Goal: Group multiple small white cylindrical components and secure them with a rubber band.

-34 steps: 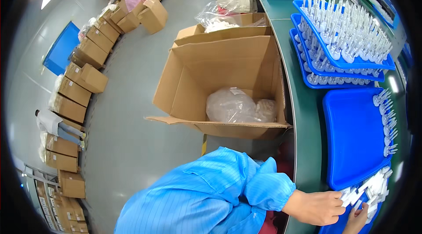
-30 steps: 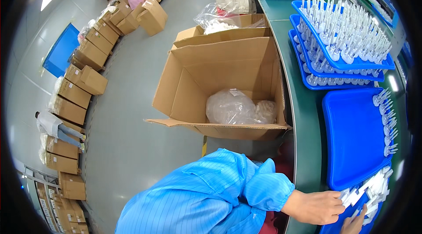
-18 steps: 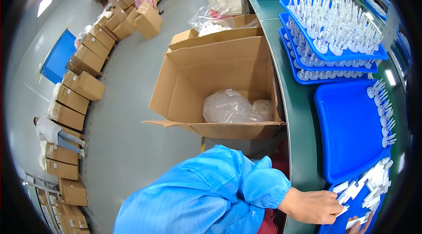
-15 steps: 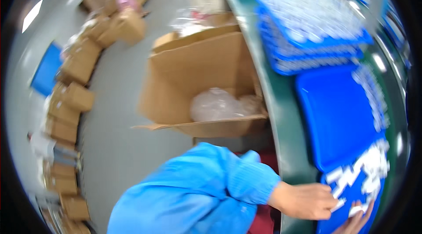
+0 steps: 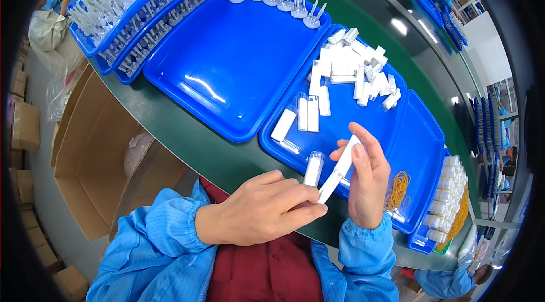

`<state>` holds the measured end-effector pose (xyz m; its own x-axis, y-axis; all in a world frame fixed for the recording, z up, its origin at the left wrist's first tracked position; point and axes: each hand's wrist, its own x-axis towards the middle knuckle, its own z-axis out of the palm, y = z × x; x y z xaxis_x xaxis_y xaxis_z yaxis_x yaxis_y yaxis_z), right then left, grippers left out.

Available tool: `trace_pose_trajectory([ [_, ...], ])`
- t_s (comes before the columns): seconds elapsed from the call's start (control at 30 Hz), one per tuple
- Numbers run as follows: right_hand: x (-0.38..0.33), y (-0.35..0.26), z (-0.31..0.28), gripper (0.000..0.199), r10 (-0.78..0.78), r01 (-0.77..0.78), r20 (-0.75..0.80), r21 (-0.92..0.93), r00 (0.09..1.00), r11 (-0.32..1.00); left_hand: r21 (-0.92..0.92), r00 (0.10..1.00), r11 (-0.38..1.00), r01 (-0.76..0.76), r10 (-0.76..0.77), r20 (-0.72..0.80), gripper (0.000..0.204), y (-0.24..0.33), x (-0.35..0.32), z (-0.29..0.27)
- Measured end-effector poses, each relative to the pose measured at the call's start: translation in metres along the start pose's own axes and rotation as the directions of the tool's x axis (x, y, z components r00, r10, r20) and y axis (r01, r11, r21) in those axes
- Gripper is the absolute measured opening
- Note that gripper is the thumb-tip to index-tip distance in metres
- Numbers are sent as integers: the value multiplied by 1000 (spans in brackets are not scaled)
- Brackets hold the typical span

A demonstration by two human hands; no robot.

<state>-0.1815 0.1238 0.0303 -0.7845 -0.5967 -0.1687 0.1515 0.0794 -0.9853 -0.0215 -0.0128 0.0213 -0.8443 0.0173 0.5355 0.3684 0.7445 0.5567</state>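
Both my hands are over the front edge of a blue tray. My right hand pinches the upper part of a slim white rectangular piece between thumb and fingers. The fingertips of my left hand close on the lower end of that same piece, which is tilted. Beside the left fingers stands another white piece with a clear cover; whether that hand grips it I cannot tell. Several similar white pieces lie heaped at the tray's far side, with a few lined up at its left.
A large blue tray holds upright clear-stemmed parts along its far edge. Stacked trays of such parts stand at left. Yellow rubber bands lie in a right-hand tray, near bundled white pieces. A carton stands lower left.
My view has swung right from the floor and carton to the bench. My hands, earlier over the white pieces in the tray, are now nearer me, together on one white piece.
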Motion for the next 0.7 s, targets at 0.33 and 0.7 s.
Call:
trace_pose_trajectory([
  [0.33, -44, 21, 13, 44, -251, 264, 81, -270, 964, 926, 176, 960, 984, -9, 58, -275, 38, -13, -11, 9],
  [0.7, -32, 14, -10, 41, -555, 666, 372, -341, 744, 664, -726, 651, -53, 685, -402, 644, 75, -10, 14, 15],
])
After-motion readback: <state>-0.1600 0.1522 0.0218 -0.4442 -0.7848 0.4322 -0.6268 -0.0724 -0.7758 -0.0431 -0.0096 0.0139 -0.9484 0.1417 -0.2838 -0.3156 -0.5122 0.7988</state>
